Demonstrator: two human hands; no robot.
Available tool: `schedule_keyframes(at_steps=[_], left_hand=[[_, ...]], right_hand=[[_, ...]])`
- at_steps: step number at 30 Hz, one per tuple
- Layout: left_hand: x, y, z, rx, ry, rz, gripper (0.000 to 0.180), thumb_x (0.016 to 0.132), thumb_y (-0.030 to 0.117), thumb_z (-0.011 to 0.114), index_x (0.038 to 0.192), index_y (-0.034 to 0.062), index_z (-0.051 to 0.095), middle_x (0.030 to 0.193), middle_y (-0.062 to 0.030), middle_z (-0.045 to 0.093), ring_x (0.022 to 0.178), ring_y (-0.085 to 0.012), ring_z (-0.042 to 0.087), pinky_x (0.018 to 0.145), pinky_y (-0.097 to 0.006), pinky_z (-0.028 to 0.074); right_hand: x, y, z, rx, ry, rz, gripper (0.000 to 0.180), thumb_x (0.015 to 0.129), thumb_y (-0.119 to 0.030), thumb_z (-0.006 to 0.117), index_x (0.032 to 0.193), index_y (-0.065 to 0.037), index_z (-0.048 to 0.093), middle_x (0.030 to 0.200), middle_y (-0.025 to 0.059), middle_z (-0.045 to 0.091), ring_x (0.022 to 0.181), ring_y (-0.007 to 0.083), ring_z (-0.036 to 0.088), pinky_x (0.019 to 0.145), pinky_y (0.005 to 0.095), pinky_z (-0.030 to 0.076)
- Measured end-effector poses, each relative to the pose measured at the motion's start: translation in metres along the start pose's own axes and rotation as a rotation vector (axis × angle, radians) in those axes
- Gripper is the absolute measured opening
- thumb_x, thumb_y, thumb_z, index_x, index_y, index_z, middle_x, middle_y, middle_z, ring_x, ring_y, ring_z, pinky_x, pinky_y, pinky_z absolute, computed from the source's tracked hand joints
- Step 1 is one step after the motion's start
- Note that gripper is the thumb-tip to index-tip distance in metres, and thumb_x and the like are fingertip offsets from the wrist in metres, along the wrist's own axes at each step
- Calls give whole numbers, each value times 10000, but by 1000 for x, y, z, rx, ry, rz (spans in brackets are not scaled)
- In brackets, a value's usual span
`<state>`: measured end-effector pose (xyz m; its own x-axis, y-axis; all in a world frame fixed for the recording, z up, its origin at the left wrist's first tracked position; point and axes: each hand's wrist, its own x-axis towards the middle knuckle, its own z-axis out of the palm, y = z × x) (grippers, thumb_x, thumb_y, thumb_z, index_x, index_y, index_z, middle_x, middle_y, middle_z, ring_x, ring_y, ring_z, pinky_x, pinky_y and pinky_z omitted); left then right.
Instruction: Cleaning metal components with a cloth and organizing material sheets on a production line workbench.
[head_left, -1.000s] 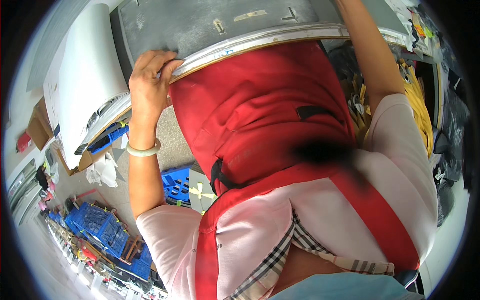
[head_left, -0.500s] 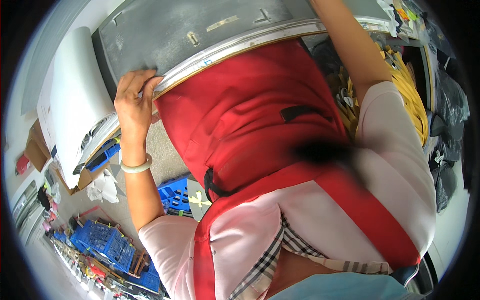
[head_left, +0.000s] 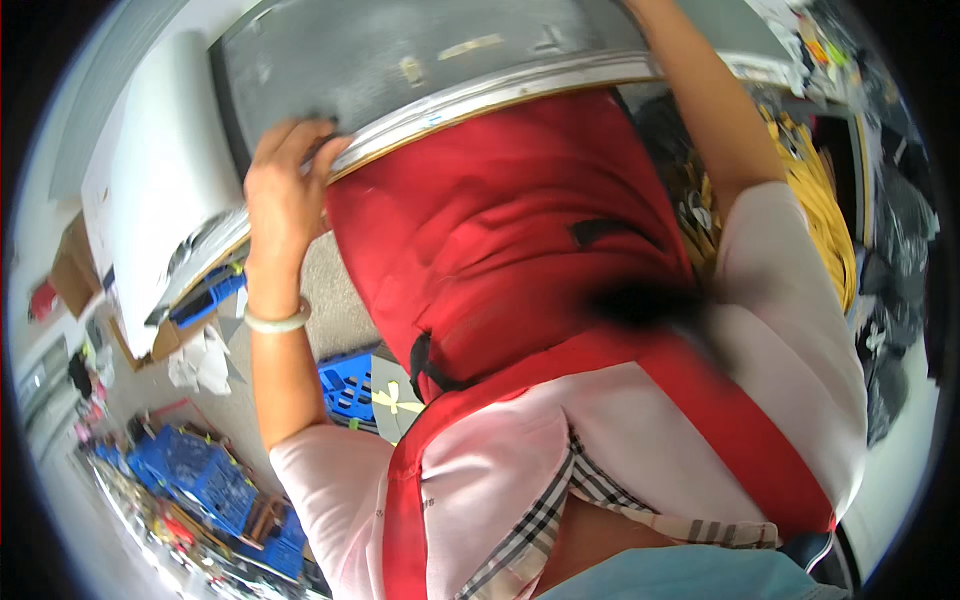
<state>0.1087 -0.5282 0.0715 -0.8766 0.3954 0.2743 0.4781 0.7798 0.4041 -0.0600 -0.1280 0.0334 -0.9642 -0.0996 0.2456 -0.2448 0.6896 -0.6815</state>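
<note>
My left hand [head_left: 285, 180] is at the left end of the worktable's pale front edge [head_left: 440, 112], fingers bent and thumb drawn toward them. What lies between the fingertips, if anything, is too small and blurred to make out. Beside it spreads a dark grey, scuffed board [head_left: 350, 60] with a few tan marks on its surface. My right forearm [head_left: 705, 95] reaches over the table's right part, and its hand is cut off by the top of the picture.
A large white roll [head_left: 165, 140] lies left of the board. My red apron [head_left: 500, 200] touches the table edge. Yellow strips [head_left: 815, 200] are bundled under the table at right, near black plastic bags [head_left: 895, 290]. Blue crates [head_left: 195, 470] and white paper scraps [head_left: 205, 360] sit at floor level.
The whole view has shifted slightly, so the table and my left hand appear a little lower and to the right. My left hand stays at the same table edge.
</note>
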Motion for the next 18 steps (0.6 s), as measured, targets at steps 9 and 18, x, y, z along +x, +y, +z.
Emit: schedule_keyframes(at_steps=[9,18], left_hand=[[103,67,71,28,26,231,176,959,198,608,903,54,693,934,-166,700,852,-366,696,735,-445,570],[103,59,100,-76,240,205,111,929,185,651,929,75,664,921,-136,651,863,-357,674,756,-442,550]], right_hand=[[-3,31,-19,-43,41,42,242,926,-235,737,880,-5,678,731,14,592,729,116,532,672,320,450],[-12,4,-15,120,35,183,193,942,-208,724,913,-21,689,766,-5,604,745,84,523,684,271,432]])
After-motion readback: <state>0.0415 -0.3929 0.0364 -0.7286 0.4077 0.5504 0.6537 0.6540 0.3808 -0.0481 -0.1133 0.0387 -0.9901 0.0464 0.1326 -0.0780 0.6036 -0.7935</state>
